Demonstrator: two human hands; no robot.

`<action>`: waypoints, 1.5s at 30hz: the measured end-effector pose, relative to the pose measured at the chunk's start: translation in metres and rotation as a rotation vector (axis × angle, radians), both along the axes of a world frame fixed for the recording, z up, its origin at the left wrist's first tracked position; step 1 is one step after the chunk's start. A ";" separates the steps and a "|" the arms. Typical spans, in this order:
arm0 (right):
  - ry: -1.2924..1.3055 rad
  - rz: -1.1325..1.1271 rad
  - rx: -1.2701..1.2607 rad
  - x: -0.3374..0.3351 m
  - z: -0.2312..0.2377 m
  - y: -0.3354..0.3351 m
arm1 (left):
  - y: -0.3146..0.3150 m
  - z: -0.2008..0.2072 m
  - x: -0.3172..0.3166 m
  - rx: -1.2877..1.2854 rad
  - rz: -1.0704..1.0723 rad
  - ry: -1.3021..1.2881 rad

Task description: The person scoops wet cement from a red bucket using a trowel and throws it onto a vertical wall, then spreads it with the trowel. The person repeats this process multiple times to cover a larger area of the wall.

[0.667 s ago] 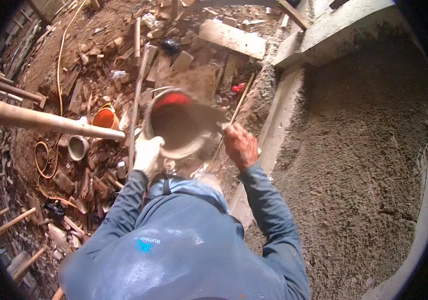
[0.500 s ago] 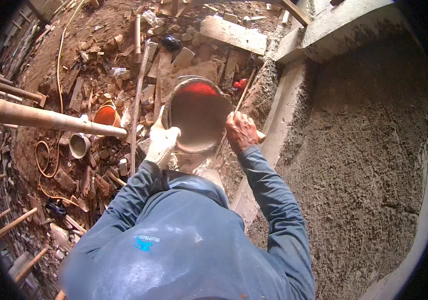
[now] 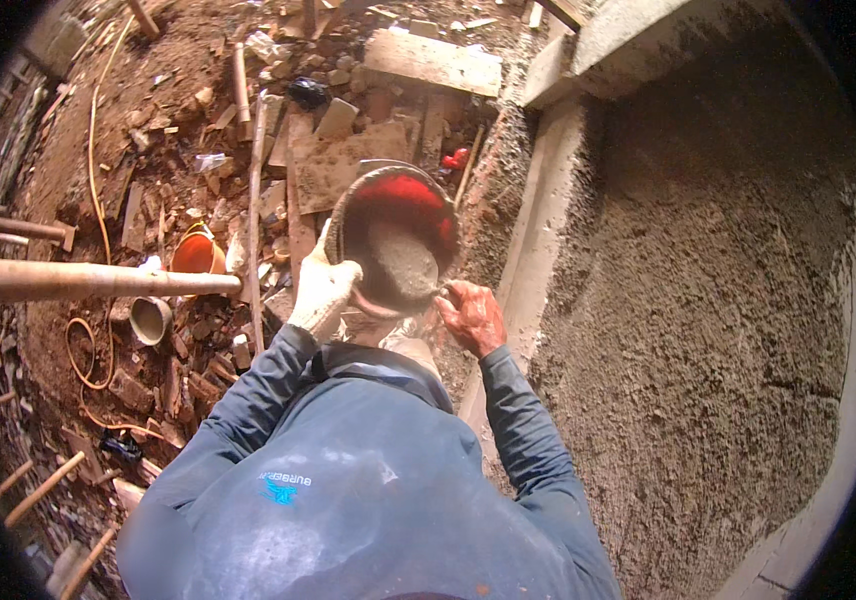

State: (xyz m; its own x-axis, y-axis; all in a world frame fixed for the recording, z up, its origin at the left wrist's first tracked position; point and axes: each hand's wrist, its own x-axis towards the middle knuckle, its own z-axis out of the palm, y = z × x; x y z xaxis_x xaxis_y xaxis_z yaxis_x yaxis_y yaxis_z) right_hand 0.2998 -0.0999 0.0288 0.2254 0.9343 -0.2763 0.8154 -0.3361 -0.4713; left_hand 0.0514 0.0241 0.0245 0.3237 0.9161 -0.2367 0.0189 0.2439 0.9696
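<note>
A round bucket (image 3: pixel 410 192) with a red inner wall tilts in front of my body. Wet grey mortar (image 3: pixel 403 262) lies inside it. My left hand (image 3: pixel 324 284), in a pale glove, is closed on the bucket's left rim. My bare right hand (image 3: pixel 475 318) is at the lower right rim, its fingers pinched together. What they hold is mostly hidden; a small dark bit shows at the fingertips.
On the right stands a rough mortar-coated wall (image 3: pixel 708 330) with a concrete ledge (image 3: pixel 540 225). A bamboo pole (image 3: pixel 98 280) juts in from the left. Beyond it lie an orange bucket (image 3: pixel 198 252), a grey pail (image 3: pixel 151 320), a yellow hose (image 3: pixel 95 170), planks and rubble.
The bucket has tipped, so the mortar inside shows more clearly. My right hand has moved down and turned along the rim; a wooden stub beside it is no longer visible.
</note>
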 end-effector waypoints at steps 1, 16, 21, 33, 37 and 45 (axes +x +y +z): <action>-0.010 -0.022 -0.055 0.006 0.013 0.001 | 0.005 -0.002 0.004 -0.026 -0.013 0.024; -0.904 0.511 0.915 0.187 0.396 0.102 | 0.003 -0.112 0.023 -0.259 0.406 0.002; -0.124 0.375 0.988 0.240 0.528 0.108 | -0.016 -0.113 -0.005 -0.378 0.620 0.052; -0.280 -0.648 1.035 0.315 0.413 -0.088 | -0.052 -0.133 -0.111 -0.168 0.724 0.116; 0.197 -0.539 0.553 0.191 0.261 -0.063 | -0.042 -0.120 -0.102 -0.156 0.624 0.072; -0.281 0.138 0.166 0.000 0.046 0.003 | -0.017 -0.047 -0.053 0.029 0.220 0.066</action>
State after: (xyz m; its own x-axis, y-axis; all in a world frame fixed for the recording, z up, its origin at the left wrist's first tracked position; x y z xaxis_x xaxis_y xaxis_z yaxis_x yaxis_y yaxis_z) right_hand 0.2997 -0.0967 0.0744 0.1399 0.9882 -0.0627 0.9533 -0.1515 -0.2614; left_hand -0.0020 0.0069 -0.0229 0.1000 0.9697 -0.2229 0.0318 0.2208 0.9748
